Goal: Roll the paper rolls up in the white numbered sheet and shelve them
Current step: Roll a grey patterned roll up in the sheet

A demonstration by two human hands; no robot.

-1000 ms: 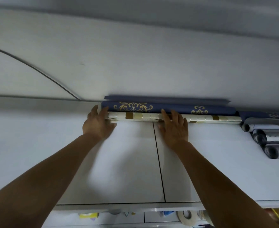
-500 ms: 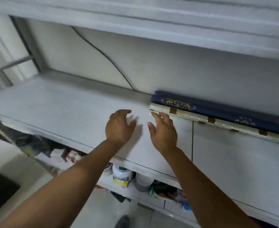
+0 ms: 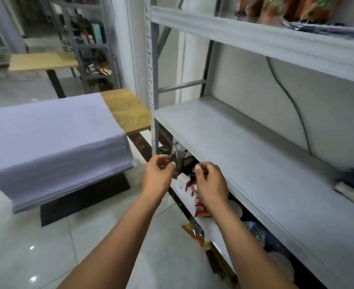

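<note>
Both hands empty, fingers loosely curled, in air near front edge of grey metal shelf [image 3: 245, 155]: left hand [image 3: 158, 174], right hand [image 3: 210, 180] just beside it. Paper rolls [image 3: 353, 184], blurred, lie at far right on shelf. Stack of white sheets [image 3: 53, 142] on wooden table [image 3: 128, 110], left.

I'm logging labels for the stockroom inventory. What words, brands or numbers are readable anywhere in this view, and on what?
None can be read.
Red packets on the lower shelf: print too blurred.
White box beside them: no legible text.
Packages on the top shelf: blurred.
White sheets on the table: no numbers visible from here.
</note>
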